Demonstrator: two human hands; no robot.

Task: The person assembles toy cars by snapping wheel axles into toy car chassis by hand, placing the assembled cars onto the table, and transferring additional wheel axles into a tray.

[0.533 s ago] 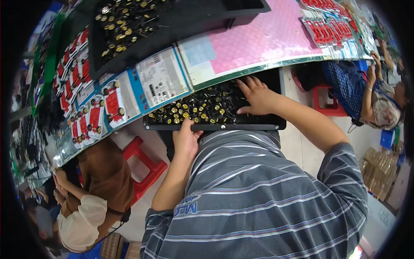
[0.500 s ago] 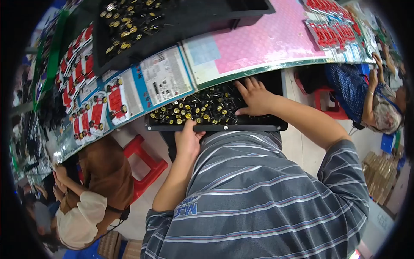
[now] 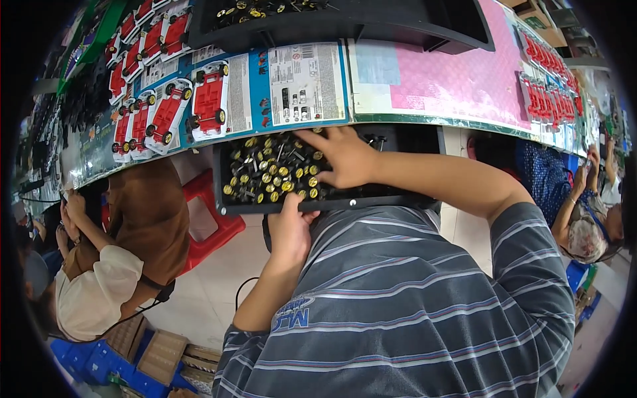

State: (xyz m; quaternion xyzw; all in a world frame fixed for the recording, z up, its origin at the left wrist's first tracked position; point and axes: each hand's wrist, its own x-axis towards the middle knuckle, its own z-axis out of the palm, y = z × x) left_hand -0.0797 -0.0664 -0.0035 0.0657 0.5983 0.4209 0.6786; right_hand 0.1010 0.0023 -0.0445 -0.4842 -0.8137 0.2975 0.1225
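A black tray [image 3: 391, 201] sits over my lap, its far side under the table edge. Toy wheels on metal axles [image 3: 269, 171], black with yellow hubs, are heaped in its left and middle part. My left hand [image 3: 290, 233] grips the tray's near rim, thumb over the top and fingers curled beneath. Inside the tray, my right hand [image 3: 350, 159] lies palm down against the right side of the heap, fingers spread. What is under that palm is hidden. A few wheels lie to the right of my right hand.
On the table, red-and-white toy car bodies [image 3: 211, 99] stand in rows at left. A larger black bin [image 3: 411, 23] with more wheels is at the back. Red plastic parts [image 3: 547, 99] lie far right. Co-workers sit left and right; a red stool [image 3: 215, 225] stands at left.
My right hand has moved left across the tray, pushing wheels leftward into a closer heap. My left hand keeps its grip on the rim. The view has shifted.
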